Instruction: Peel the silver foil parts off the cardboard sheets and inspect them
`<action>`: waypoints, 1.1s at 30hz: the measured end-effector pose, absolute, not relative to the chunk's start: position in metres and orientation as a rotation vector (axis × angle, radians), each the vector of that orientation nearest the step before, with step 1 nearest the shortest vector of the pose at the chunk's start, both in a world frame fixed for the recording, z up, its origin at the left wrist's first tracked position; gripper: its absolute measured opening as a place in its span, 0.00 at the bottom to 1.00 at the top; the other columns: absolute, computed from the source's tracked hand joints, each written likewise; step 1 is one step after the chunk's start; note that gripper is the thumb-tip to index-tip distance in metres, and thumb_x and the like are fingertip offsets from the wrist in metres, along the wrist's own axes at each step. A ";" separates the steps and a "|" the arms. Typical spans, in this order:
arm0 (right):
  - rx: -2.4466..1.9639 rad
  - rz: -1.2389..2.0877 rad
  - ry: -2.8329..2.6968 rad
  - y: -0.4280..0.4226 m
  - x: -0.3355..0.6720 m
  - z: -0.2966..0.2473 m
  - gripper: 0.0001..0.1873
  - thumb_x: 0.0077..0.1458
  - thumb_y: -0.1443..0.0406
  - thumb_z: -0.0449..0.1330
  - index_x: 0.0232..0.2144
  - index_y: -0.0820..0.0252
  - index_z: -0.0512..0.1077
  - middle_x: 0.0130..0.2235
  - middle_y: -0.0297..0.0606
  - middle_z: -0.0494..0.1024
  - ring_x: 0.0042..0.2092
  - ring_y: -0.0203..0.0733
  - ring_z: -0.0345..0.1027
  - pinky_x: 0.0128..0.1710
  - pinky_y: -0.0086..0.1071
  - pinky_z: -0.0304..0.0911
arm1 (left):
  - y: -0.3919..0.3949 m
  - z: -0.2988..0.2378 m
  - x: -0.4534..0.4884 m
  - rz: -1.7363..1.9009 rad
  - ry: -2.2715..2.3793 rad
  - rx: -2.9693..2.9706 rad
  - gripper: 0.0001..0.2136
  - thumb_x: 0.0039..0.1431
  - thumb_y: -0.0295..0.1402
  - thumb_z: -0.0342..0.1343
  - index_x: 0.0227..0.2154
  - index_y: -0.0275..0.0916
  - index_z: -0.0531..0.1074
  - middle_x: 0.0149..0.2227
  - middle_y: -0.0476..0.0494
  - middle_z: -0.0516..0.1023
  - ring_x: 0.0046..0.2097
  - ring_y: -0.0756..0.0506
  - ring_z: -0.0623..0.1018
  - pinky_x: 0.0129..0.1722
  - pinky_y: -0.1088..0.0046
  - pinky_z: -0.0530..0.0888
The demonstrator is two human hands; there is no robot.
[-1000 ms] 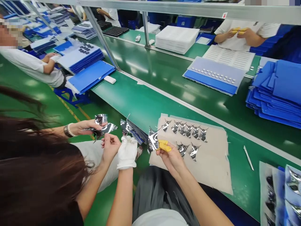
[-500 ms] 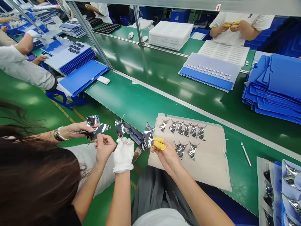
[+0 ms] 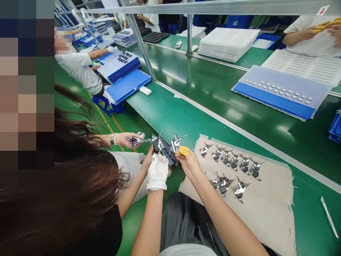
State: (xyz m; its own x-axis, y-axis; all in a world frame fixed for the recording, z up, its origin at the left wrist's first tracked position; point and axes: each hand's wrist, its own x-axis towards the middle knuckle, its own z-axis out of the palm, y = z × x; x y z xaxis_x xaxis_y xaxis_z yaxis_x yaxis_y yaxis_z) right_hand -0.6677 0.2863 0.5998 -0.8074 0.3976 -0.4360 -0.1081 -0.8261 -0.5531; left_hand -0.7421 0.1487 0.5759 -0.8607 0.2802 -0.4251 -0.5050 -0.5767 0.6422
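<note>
**Silver foil piece:** A crumpled foil piece (image 3: 175, 144) is held up in the air just ahead of the right hand, its pointed tip flaring up and away from the grip. Its long axis is tilted, running from the fingertips up toward the far side of the bench.

**Blue strip:** A narrow blue strip (image 3: 168, 157) is seen between the two hands, slanting down toward the right hand, with foil attached along it.

**Right hand:** The right hand (image 3: 189, 163) is the nearer one to the foil piece. Its yellow-capped fingertips (image 3: 183, 150) are pressed together on the lower edge of the foil.

**Left hand:** The left hand (image 3: 157, 172), covered by a white glove, is raised just left of the strip. Its fingers are bunched, but whether anything is clamped by them cannot be told, as their tips are hidden.

**Co-worker's hands:** A bare hand (image 3: 148, 159) is held against the glove. Farther left, a second foil piece (image 3: 134, 140) is held by another hand (image 3: 123, 139) with a wristband.

**Beige cloth mat:** To the right of the grip, a cloth mat (image 3: 266, 217) is spread, and foil shapes (image 3: 234, 160) are laid on it in two rows.
</note>
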 end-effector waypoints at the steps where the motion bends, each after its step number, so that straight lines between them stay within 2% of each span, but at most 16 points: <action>1: -0.800 2.643 -0.760 0.286 -0.672 0.600 0.14 0.35 0.64 0.70 0.28 0.59 0.72 0.24 0.32 0.77 0.26 0.34 0.69 0.30 0.31 0.66 | 0.152 0.575 -0.735 2.468 1.058 -0.414 0.10 0.67 0.31 0.48 0.32 0.37 0.72 0.32 0.49 0.75 0.30 0.54 0.73 0.34 0.76 0.73; 3: -0.783 2.645 -0.773 0.285 -0.678 0.603 0.15 0.34 0.65 0.69 0.29 0.60 0.73 0.25 0.33 0.77 0.26 0.34 0.69 0.31 0.31 0.65 | 0.156 0.576 -0.726 2.538 0.964 -0.459 0.12 0.67 0.27 0.46 0.29 0.38 0.71 0.30 0.49 0.74 0.30 0.54 0.72 0.34 0.77 0.72; 7: -0.737 2.656 -0.831 0.282 -0.686 0.609 0.15 0.35 0.65 0.68 0.30 0.59 0.73 0.26 0.32 0.77 0.27 0.33 0.69 0.30 0.31 0.65 | 0.158 0.584 -0.728 2.621 0.830 -0.517 0.13 0.65 0.24 0.47 0.25 0.38 0.70 0.26 0.49 0.70 0.29 0.53 0.71 0.31 0.77 0.70; 14: -0.751 2.677 -0.818 0.283 -0.694 0.610 0.14 0.36 0.67 0.68 0.29 0.59 0.72 0.25 0.32 0.77 0.26 0.34 0.68 0.28 0.30 0.65 | 0.158 0.588 -0.730 2.640 0.753 -0.533 0.14 0.65 0.24 0.45 0.25 0.37 0.69 0.26 0.49 0.69 0.27 0.53 0.69 0.29 0.77 0.67; 24: -0.753 2.683 -0.788 0.281 -0.695 0.604 0.12 0.36 0.66 0.67 0.28 0.59 0.71 0.24 0.32 0.77 0.25 0.33 0.68 0.27 0.30 0.64 | 0.153 0.584 -0.733 2.622 0.849 -0.412 0.08 0.62 0.25 0.52 0.26 0.38 0.68 0.26 0.50 0.68 0.28 0.53 0.69 0.30 0.77 0.68; 33: -0.737 2.687 -0.802 0.280 -0.683 0.609 0.14 0.35 0.64 0.69 0.28 0.59 0.72 0.25 0.33 0.77 0.25 0.33 0.67 0.26 0.30 0.63 | 0.155 0.594 -0.744 2.621 0.833 -0.392 0.08 0.63 0.25 0.49 0.27 0.39 0.67 0.25 0.51 0.68 0.27 0.54 0.71 0.28 0.79 0.69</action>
